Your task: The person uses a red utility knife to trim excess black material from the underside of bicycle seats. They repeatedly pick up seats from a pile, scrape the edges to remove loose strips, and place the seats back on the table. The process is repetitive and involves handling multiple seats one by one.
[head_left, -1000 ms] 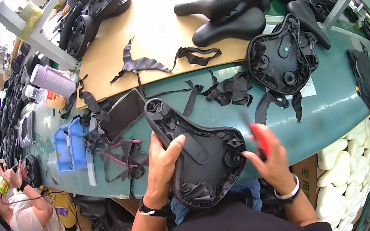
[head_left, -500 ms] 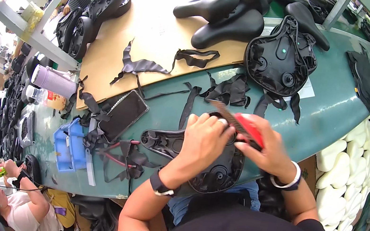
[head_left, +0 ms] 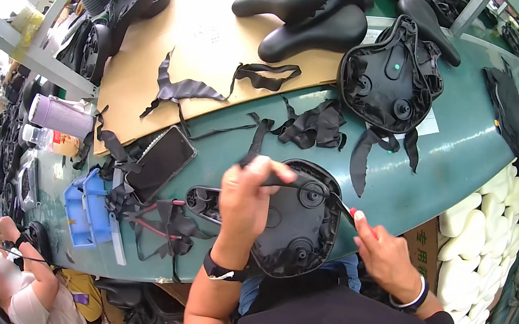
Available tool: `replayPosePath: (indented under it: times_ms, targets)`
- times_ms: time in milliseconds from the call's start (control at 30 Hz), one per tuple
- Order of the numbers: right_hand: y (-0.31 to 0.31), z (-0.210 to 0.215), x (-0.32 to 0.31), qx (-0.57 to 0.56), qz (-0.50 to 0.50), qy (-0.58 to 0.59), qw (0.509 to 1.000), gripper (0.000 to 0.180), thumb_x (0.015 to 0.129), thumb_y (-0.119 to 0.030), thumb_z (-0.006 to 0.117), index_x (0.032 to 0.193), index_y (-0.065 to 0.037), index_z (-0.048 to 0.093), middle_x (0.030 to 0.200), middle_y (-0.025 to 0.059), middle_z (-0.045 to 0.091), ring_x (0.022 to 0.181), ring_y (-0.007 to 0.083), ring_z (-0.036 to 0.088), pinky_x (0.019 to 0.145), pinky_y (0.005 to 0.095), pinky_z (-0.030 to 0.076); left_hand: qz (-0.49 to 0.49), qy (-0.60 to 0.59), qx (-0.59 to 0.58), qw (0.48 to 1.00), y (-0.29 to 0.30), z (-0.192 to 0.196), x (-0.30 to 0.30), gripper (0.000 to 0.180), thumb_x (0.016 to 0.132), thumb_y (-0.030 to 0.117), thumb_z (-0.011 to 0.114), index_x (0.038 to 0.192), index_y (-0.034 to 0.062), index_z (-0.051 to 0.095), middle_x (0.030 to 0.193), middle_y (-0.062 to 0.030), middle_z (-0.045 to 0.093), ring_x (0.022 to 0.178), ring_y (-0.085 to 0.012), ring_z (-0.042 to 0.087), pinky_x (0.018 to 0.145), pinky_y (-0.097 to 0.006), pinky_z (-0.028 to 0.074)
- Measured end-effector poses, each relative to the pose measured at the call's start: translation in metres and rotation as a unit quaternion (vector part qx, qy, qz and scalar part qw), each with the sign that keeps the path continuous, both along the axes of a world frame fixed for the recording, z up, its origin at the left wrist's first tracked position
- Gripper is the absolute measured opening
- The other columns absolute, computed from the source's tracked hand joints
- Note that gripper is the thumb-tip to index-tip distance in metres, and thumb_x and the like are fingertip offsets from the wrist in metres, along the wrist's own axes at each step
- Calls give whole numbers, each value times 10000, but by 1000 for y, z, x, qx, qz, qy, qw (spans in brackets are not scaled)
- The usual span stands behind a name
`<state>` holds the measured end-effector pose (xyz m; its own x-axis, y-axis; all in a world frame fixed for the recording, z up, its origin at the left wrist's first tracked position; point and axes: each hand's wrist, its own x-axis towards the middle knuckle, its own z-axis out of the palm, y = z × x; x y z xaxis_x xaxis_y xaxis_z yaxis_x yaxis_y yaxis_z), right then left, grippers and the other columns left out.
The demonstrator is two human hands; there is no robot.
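Note:
An upside-down black bicycle saddle [head_left: 296,211] lies on the table's near edge, its nose to the left and its underside facing up. Over its left part my left hand [head_left: 246,193] is closed, pinching a strip of black cover material [head_left: 300,183] that is stretched rightward across the saddle. My right hand [head_left: 387,260] is wrapped round a red-handled knife [head_left: 353,212], mostly hidden by the fingers. Its narrow blade lies at the saddle's right rim, where the strip ends. Whether the blade touches the strip I cannot tell.
Another upturned saddle [head_left: 389,81] and cut black scraps [head_left: 312,124] lie beyond. Left are pincers with red handles [head_left: 158,210], a blue bin [head_left: 86,210], a dark flat tablet-like thing [head_left: 162,164] and a purple cup [head_left: 62,116]. White foam pads [head_left: 472,244] are piled right; another person [head_left: 38,293] sits lower left.
My left hand has moved left and lifted, drawing the strip taut. My right hand has lowered to the right, bringing the knife from above the saddle to its right rim.

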<state>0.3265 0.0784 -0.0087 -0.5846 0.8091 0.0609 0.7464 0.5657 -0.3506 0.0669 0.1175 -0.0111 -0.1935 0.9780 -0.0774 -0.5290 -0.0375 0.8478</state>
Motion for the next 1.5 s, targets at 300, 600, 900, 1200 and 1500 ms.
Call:
replayPosePath:
  times_ms: [300,600,900,1200,1500]
  targets:
    - [42,14,-38,62,-31,-44,997,470,899,-160,594,1350,-86,486,627,102,541,463,303,540,431,432,404,-25,741,170,649,22,2,-12,318,682,46,718,975,46,596,875,-113,610,822,-275,575,659,-373,456]
    - [50,24,-40,73,3,-129,989,498,848,-140,576,1341,-138,510,617,105,542,480,310,560,431,435,396,25,165,-123,978,41,-14,-41,351,970,386,555,1140,106,682,1030,-89,634,1075,-161,518,973,-317,387]
    - [147,38,-24,37,294,-77,952,482,853,-88,576,1255,-353,591,663,49,521,603,246,560,487,373,419,-145,388,78,907,-72,15,-26,437,1034,393,365,1192,96,643,995,-36,697,1057,-224,452,1036,-369,330]
    - [31,60,35,-81,33,-149,985,520,813,-83,612,1320,-166,534,627,121,520,485,312,544,451,444,392,-24,-207,420,883,-41,80,-142,311,993,279,422,754,111,529,776,-21,475,821,-161,437,766,-366,343]
    - [62,62,21,-120,47,-100,987,437,875,-130,568,1308,-175,532,660,122,596,516,365,545,475,472,396,-395,454,309,737,60,13,-7,269,889,272,646,914,4,642,1014,-144,662,970,-308,568,888,-372,436]
